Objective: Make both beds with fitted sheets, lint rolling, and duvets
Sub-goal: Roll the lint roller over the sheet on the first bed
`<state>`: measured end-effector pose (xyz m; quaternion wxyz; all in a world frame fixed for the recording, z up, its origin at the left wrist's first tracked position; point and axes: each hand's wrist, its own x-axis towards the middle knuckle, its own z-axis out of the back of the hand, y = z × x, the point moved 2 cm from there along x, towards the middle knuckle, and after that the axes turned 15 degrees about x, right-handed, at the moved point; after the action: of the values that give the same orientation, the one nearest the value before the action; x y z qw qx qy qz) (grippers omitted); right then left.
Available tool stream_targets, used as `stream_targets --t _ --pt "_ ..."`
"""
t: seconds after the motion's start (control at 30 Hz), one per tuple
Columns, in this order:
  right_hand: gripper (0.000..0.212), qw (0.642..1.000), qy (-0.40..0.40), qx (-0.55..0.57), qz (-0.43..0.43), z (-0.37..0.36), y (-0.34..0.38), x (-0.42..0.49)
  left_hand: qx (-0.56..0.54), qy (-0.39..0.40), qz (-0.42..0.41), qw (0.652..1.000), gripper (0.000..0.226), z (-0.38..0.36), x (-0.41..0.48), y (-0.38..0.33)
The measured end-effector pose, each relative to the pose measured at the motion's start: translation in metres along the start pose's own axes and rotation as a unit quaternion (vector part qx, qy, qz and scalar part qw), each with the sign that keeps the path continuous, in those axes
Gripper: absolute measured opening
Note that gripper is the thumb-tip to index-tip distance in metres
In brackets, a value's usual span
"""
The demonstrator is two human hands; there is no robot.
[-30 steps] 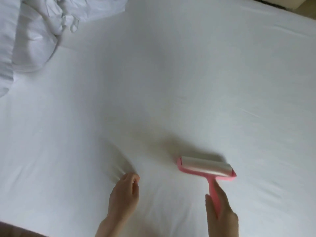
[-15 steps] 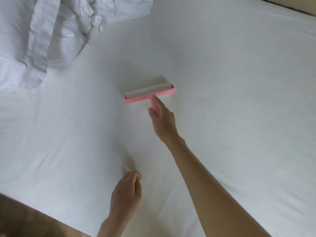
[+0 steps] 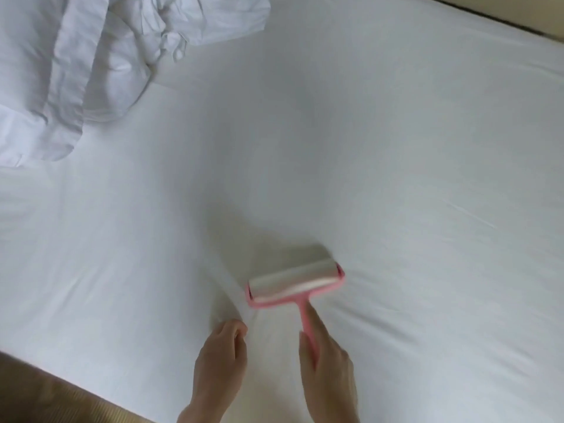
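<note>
Lint rolling | right hand (image 3: 328, 367): grip clenched round lint roller (image 3: 294, 279) handle, drum flat on sheet (image 3: 381, 154), close to its near edge | left hand (image 3: 222, 358): grip pinches sheet just beside, likely to keep the cloth taut | duvet (image 3: 122, 56) bunched far left, off the rolling path.

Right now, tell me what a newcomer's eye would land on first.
The pink lint roller rests on the white fitted sheet near the front edge, its handle gripped by the right hand. The left hand pinches the sheet beside it; crumpled white bedding is heaped at the far left.
</note>
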<state>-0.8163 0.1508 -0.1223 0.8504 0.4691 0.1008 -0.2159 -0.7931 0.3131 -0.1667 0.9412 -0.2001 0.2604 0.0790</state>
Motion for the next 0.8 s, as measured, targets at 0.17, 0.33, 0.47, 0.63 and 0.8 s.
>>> stream_targets --t 0.17,0.33,0.47,0.63,0.8 --pt "0.053 0.999 0.027 0.029 0.01 -0.016 0.067 0.132 0.018 0.0 -0.031 0.999 0.017 -0.003 -0.001 -0.009" --pt "0.051 0.998 0.055 0.022 0.011 -0.006 0.074 0.153 0.022 -0.006 -0.04 0.999 0.021 -0.005 -0.004 -0.014" --pt "0.056 0.997 0.059 0.007 0.04 0.014 0.018 0.075 -0.002 -0.022 -0.023 1.0 0.026 -0.002 -0.003 -0.012" --pt "0.061 0.999 0.043 -0.005 -0.017 0.058 -0.057 -0.073 0.001 -0.037 0.005 0.999 0.025 0.003 -0.009 -0.022" --pt "0.062 0.993 -0.086 0.043 -0.069 0.117 -0.08 -0.133 0.022 0.002 -0.067 0.997 0.039 -0.019 -0.025 -0.077"
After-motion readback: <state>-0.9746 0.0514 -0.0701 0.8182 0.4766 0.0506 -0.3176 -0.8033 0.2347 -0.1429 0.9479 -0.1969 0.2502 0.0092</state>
